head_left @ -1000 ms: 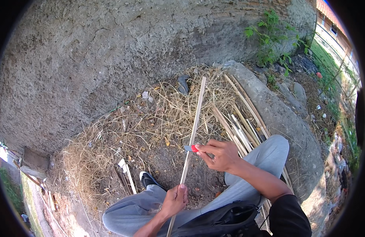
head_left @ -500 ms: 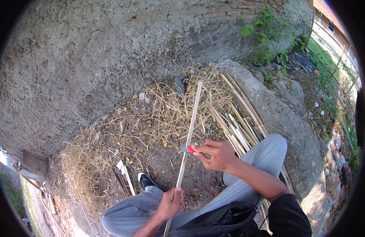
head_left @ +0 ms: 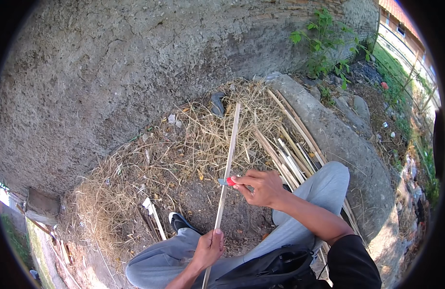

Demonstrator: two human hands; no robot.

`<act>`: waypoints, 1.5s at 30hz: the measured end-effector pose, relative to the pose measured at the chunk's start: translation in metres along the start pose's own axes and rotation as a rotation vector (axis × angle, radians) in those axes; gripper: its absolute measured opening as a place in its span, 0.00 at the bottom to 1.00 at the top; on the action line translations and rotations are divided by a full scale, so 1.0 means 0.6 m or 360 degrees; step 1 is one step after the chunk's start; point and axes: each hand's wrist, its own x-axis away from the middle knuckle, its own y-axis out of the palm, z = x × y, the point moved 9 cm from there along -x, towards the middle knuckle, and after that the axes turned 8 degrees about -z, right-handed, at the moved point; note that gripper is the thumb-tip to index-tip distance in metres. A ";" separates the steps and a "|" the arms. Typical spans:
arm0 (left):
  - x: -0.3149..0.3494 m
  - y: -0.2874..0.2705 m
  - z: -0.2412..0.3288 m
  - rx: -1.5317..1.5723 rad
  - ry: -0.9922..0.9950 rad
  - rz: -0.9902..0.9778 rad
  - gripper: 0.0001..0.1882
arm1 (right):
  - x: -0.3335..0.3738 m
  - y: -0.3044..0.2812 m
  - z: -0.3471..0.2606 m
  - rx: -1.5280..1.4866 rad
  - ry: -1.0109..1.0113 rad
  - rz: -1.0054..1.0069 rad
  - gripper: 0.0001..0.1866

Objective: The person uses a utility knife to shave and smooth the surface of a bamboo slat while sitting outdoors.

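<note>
Low in front of my lap, my left hand (head_left: pixel 209 248) is closed round the lower part of a long, pale wooden strip (head_left: pixel 231 140). The strip slants upward and away from me, its far end over the straw. My right hand (head_left: pixel 262 187) pinches a small knife (head_left: pixel 228 181) with a red handle. Its short grey blade lies across the strip about halfway along, and seems to touch it. The rest of the handle is hidden inside my fingers.
Several wooden strips (head_left: pixel 291 164) lie beside my right knee, along a large stone (head_left: pixel 360 178). Dry straw (head_left: pixel 104 200) covers the ground up to a rough grey wall (head_left: pixel 111 72). A dark shoe-like object (head_left: pixel 217 103) lies in the straw; a white-tipped stick (head_left: pixel 156 219) rests near my foot.
The strip's far end has shifted slightly left and down. Both hands keep their holds, and the blade stays at about the same place on the strip.
</note>
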 end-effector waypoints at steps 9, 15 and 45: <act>0.003 -0.013 -0.003 -0.0335 0.0057 0.0154 0.23 | -0.001 0.003 0.000 -0.0015 -0.0049 0.0117 0.09; 0.005 -0.023 0.001 -0.0580 0.0064 0.0246 0.23 | -0.004 0.011 0.003 -0.0033 -0.0034 0.0043 0.09; 0.000 0.000 -0.006 0.0068 0.0018 -0.0064 0.23 | 0.005 -0.038 -0.010 0.0076 -0.0082 0.0093 0.10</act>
